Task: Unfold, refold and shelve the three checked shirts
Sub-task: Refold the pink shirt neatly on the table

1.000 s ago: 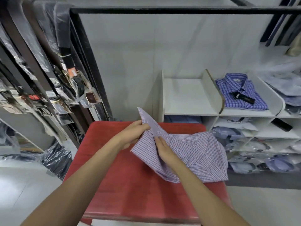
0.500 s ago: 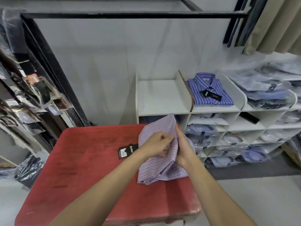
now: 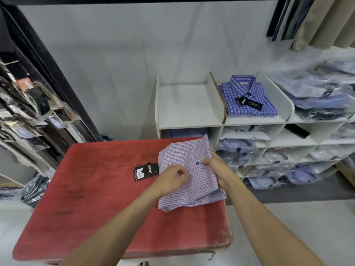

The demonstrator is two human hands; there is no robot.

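I can read "T-SHIRT" only in part on a white pack [image 3: 242, 132] in the shelf [image 3: 189, 123]; the black tag [image 3: 146, 171] beside the pink checked shirt [image 3: 189, 181] carries a brand I cannot make out. That shirt lies folded on the red bench [image 3: 92, 198]. My left hand [image 3: 171, 178] curls its grip onto the cloth; my right hand [image 3: 215, 167] pinches its right edge. A blue checked shirt [image 3: 247, 96] sits shelved.

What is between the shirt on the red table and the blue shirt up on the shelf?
In the head view, only the white shelf edge and its divider lie between the pink checked shirt and the blue shirt.
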